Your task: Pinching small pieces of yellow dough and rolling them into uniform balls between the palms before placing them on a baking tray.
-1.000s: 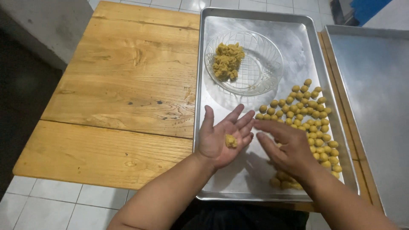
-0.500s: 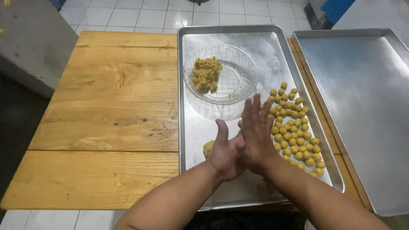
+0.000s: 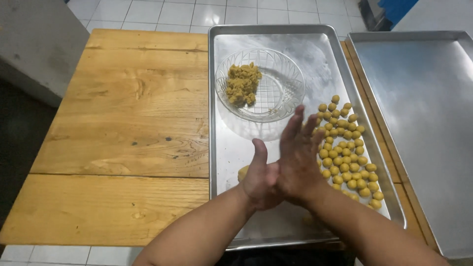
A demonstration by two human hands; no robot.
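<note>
My left hand [image 3: 259, 181] and my right hand [image 3: 297, 158] are pressed palm to palm over the near part of a metal baking tray [image 3: 230, 148]. The right hand lies on top with its fingers straight and pointing away. The small yellow dough piece seen on my left palm a second ago is hidden between the palms. A yellow lump of dough [image 3: 243, 173] lies on the tray just left of my left hand. Several small yellow dough balls [image 3: 346, 153] are clustered on the right side of the tray, next to my right hand.
A clear patterned glass bowl [image 3: 293, 81] with a mass of yellow dough [image 3: 241, 84] stands at the far end of the tray. A second bare metal tray [image 3: 424, 123] lies to the right. The wooden table [image 3: 123, 123] stretches left; tiled floor lies beyond.
My left palm lay open with the dough piece on it; my right hand then came down over it. The palms are now together, with the right hand slid forward.
</note>
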